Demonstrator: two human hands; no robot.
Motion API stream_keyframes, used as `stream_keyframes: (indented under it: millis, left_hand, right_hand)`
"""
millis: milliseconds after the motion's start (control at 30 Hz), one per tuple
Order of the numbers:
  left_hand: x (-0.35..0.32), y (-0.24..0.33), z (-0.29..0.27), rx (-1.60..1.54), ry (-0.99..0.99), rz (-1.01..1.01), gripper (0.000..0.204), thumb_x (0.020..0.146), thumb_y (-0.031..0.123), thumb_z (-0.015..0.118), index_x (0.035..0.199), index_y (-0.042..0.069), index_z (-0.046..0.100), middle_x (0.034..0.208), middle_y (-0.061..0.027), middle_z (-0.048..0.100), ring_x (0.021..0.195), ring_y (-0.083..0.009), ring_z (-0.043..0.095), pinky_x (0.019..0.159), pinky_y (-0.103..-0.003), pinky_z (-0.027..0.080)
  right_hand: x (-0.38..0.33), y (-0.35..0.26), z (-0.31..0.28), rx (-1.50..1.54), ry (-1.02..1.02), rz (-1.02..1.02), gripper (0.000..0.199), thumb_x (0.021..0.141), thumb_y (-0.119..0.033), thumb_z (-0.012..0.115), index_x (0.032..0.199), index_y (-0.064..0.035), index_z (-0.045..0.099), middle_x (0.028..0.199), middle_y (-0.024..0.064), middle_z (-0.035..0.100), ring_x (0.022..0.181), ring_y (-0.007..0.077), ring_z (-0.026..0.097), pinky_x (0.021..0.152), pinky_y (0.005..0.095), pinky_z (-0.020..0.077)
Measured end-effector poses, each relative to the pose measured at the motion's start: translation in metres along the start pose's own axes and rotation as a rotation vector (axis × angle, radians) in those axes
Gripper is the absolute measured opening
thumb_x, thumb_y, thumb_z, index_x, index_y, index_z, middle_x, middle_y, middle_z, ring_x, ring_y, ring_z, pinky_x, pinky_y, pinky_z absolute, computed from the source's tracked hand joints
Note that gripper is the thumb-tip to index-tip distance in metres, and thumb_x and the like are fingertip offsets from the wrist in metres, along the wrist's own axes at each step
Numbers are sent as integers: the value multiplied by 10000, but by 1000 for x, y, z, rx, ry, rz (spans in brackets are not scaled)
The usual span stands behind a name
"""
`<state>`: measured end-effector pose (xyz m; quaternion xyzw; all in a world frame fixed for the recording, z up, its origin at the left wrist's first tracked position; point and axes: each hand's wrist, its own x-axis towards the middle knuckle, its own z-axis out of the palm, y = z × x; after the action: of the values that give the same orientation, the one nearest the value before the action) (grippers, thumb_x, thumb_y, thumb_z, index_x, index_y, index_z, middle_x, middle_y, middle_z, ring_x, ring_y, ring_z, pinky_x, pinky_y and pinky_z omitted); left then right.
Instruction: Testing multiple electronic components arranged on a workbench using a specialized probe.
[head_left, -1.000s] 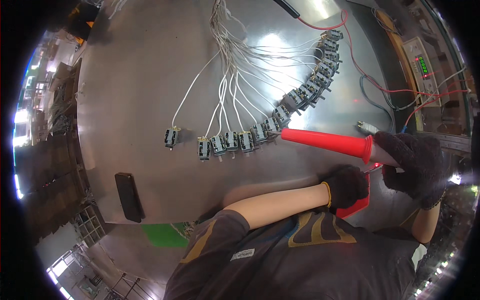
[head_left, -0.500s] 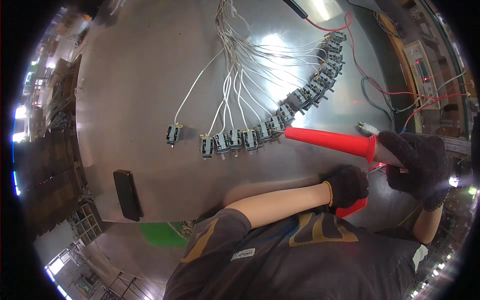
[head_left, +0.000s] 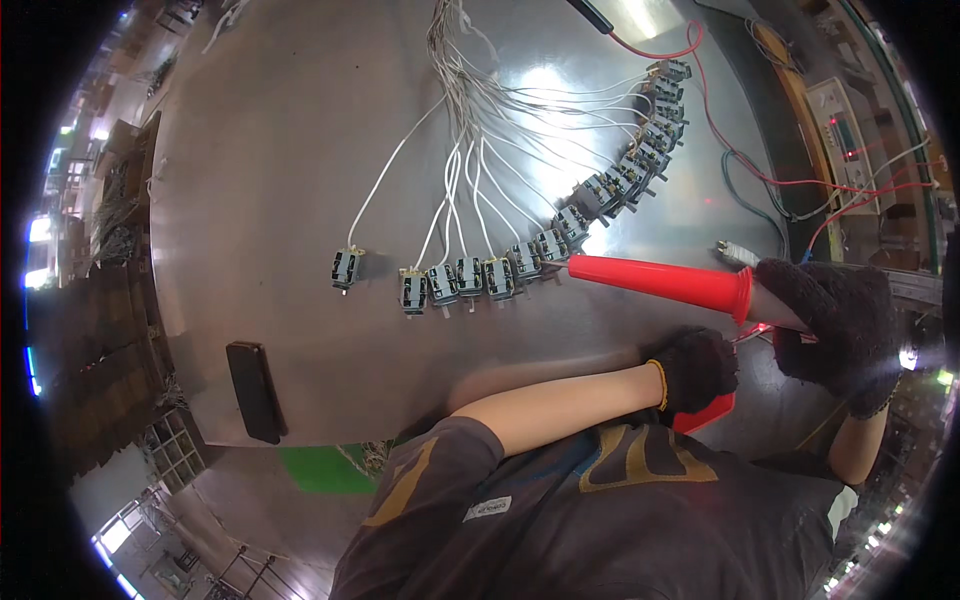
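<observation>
My right hand, in a black glove, is wrapped round the grey grip of a test probe with a long red tapered sleeve. The probe's thin metal tip reaches the lower edge of a small grey-and-black switch-like part in a curved row. Close to my body, my left hand is curled in a black glove with a yellow cuff edge. A red piece sticks out below it, and what those fingers hold is hidden. White wires run from the parts to a bundle at the far side.
A dark phone lies at the left of the metal table. One similar part sits apart from the row. At the right stand a meter box with a lit display and red leads. A black-handled probe lies at the far edge.
</observation>
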<state>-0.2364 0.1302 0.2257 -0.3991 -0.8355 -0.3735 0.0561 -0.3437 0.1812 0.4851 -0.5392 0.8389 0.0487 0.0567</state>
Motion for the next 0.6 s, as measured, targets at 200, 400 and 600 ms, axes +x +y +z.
stream_keyframes:
  millis: [200, 400, 600]
  left_hand:
    - [-2, -1, 7, -22, 26, 17, 128, 849, 198, 632, 898, 169, 747, 918, -90, 686, 897, -320, 697, 774, -482, 552]
    - [0, 1, 4, -31, 27, 11, 144, 860, 190, 624, 918, 160, 753, 922, -104, 687, 843, -343, 696, 715, -512, 547]
    - [-10, -1, 4, 29, 30, -44, 130, 840, 210, 641, 918, 176, 739, 962, -86, 695, 879, -309, 697, 743, -489, 550]
  right_hand:
    - [5, -3, -2, -17, 7, -23, 828, 602, -115, 830, 1411, -186, 666, 973, 81, 735, 778, 278, 720, 692, 416, 537]
    - [4, -3, -5, 41, 53, -5, 703, 552, -66, 827, 1248, -94, 731, 958, 140, 768, 776, 353, 756, 679, 415, 591]
    - [10, -12, 0, 61, 75, -20, 738, 601, -125, 847, 1326, -173, 720, 986, 96, 760, 798, 301, 741, 713, 415, 561]
